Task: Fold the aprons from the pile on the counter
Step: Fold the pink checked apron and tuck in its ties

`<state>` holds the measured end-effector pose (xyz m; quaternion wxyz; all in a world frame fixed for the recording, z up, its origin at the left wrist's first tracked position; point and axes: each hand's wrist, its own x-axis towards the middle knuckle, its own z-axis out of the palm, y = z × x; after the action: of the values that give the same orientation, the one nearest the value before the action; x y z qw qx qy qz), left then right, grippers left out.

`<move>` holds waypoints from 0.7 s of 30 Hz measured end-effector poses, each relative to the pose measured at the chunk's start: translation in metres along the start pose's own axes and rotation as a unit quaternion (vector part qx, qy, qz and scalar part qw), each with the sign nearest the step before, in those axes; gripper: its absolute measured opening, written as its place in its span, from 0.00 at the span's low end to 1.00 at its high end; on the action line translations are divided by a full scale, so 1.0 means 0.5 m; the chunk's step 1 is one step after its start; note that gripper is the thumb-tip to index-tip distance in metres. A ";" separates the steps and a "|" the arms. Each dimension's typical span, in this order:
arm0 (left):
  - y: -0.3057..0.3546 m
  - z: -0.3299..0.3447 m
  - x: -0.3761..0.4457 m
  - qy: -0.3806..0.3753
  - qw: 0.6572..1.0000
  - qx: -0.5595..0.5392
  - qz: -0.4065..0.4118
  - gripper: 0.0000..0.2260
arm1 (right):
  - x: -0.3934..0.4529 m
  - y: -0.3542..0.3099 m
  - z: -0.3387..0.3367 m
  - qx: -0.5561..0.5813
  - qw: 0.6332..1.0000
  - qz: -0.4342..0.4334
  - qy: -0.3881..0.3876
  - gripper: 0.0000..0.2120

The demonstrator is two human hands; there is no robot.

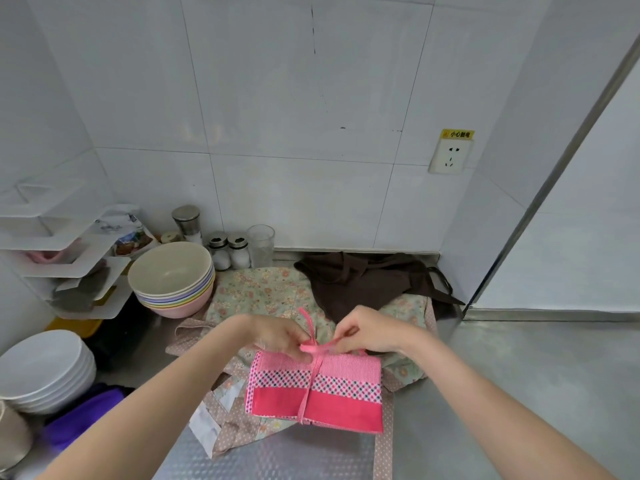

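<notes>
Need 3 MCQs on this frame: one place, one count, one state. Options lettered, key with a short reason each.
1. Where does the brown apron lie?
A. against the back wall, behind the floral apron
B. on the stack of white plates
C. under the pink apron

2. How many lidded shakers stand side by side left of the clear glass?
A. one
B. two
C. four

3. What state is the pink apron in?
A. spread flat and unfolded
B. hanging from the wall
C. folded into a bundle with its strap wrapped round it

Key: 1 A, it sits at the wall base, beyond the floral cloth. 2 B, a pair with dark lids. 3 C, the left hand and right hand pinch the strap ends at the bundle's top edge.
</notes>
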<state>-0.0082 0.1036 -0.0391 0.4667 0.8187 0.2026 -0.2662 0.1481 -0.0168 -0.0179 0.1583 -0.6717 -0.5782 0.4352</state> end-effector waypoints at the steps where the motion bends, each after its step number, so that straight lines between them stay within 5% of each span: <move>1: 0.003 -0.001 0.000 -0.008 1.000 0.000 -0.001 0.06 | 0.000 -0.007 -0.005 0.014 1.000 0.000 0.003 0.09; 6: 0.030 0.002 -0.006 -0.032 0.999 0.017 0.008 0.11 | -0.009 -0.032 -0.037 0.119 0.989 0.010 -0.085 0.02; 10: 0.037 -0.001 -0.014 -0.034 0.999 0.005 0.012 0.11 | -0.017 -0.038 -0.052 0.089 0.981 0.034 -0.170 0.09; 14: 0.035 -0.002 -0.026 -0.062 0.997 -0.009 0.044 0.07 | -0.012 -0.051 -0.076 0.318 0.945 -0.063 -0.038 0.07; 18: 0.039 0.002 -0.042 -0.010 0.970 -0.198 0.143 0.14 | 0.011 -0.041 -0.082 0.584 0.799 -0.092 0.109 0.06; 21: 0.033 0.002 -0.038 0.074 0.903 -0.360 0.223 0.12 | 0.010 -0.027 -0.046 0.551 0.820 -0.020 0.153 0.06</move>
<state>-0.0133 0.0932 -0.0167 0.7605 0.6360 0.1308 -0.0023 0.1569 -0.0015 0.0029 0.5972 -0.5181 -0.2236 0.5700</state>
